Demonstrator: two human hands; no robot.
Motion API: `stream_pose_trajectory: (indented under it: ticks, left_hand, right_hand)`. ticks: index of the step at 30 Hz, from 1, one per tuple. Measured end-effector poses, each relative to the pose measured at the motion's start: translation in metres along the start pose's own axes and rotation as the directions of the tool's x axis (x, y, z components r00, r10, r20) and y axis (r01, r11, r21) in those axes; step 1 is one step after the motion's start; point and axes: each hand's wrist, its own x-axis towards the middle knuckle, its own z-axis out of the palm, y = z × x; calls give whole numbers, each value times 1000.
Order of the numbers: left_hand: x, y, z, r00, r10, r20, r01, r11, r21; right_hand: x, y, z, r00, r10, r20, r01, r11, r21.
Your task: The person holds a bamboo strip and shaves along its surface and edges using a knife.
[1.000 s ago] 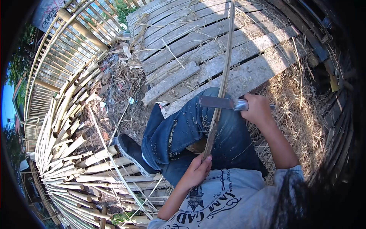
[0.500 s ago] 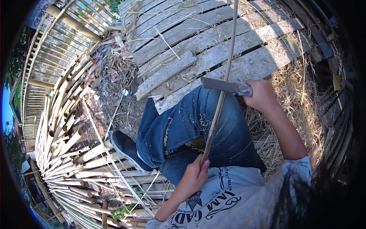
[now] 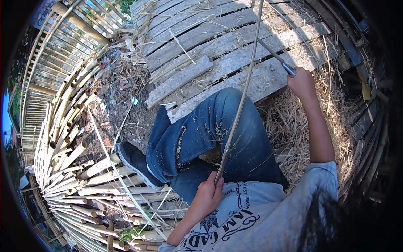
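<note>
Spanning the bent knee (image 3: pixel 230 98), the long, thin strip (image 3: pixel 236 119) runs from the left hand (image 3: pixel 208 195), closed round its lower part, out over rough grey boards (image 3: pixel 268 80). The right hand (image 3: pixel 303 84), wrapped round a knife handle (image 3: pixel 289 70), has moved outward from the knee, bringing the blade (image 3: pixel 271 51) to a farther stretch of the strip; whether the two touch cannot be told. Pale curled shavings (image 3: pixel 219 130) cling to the blue jeans (image 3: pixel 254 138). Brittle straw (image 3: pixel 296 130) lies on one side, smooth round poles (image 3: pixel 98 168) opposite.
</note>
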Motion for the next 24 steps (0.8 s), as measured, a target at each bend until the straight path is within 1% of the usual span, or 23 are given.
stream_pose_trajectory:
  ticks: [1,2,3,4,5,6,7,9,10,11,12,14,16,17,18,20,21,22,23,24]
  left_hand:
    - [1,-1,-1,1000,-5,-16,5,1000,-6]
    - [3,-3,-2,1000,28,-5,-28,999,-16]
    - [7,-4,-1,998,68,10,-68,997,-27]
    - [13,-4,1,997,70,7,-70,997,-39]
    - [18,-3,3,998,57,32,-53,992,-114]
    - [21,-3,6,997,41,64,-29,983,-183]
    - [21,-2,8,996,36,78,-21,983,-181]
    - [19,1,7,999,-13,53,20,992,-127]
    - [17,4,5,998,-24,59,31,993,-116]
    - [15,8,3,997,-34,69,41,994,-102]
    - [14,11,2,996,-38,76,45,995,-94]
    - [9,5,10,997,-13,72,21,993,-113]
    - [10,-1,8,998,14,65,-6,992,-128]
    - [11,-4,4,991,-52,120,79,971,-227]
    - [11,-6,3,976,-121,180,176,928,-328]
    - [15,-6,2,974,-122,189,184,917,-354]
    - [16,-6,3,972,-107,208,179,913,-367]
    - [18,-7,5,968,-117,220,194,910,-367]
    - [20,-8,5,973,-123,197,183,929,-320]
    - [22,-9,5,976,-122,179,168,948,-270]
  right_hand:
    - [-9,-2,-5,999,-43,22,43,999,8]
    - [-22,-2,-7,995,-81,50,81,997,12]
    - [-41,-8,-5,977,-189,95,184,981,61]
    - [-62,-18,-1,946,-295,132,282,953,109]
    - [-81,-22,13,870,-483,99,464,870,166]
    - [-101,-31,23,826,-551,116,526,829,192]
    - [-111,-37,27,815,-570,107,539,812,222]
    - [-101,-35,23,842,-528,108,507,844,175]
    - [-90,-34,23,874,-471,121,450,878,165]
    - [-75,-28,35,911,-401,94,382,908,173]
    - [-59,-32,28,950,-291,115,281,955,95]
    - [-21,-25,28,989,-119,84,116,993,32]
    - [-9,-19,22,984,-149,99,147,989,34]
    - [-3,-19,20,975,-181,127,178,983,36]
    - [-14,-26,13,966,-221,137,204,971,125]
    - [-45,-36,12,907,-352,232,329,935,133]
    - [-66,-40,17,852,-442,281,412,897,161]
    - [-82,-44,19,836,-470,283,430,882,194]
    - [-93,-47,21,827,-488,279,437,871,225]
    - [-92,-47,21,839,-465,283,415,883,219]
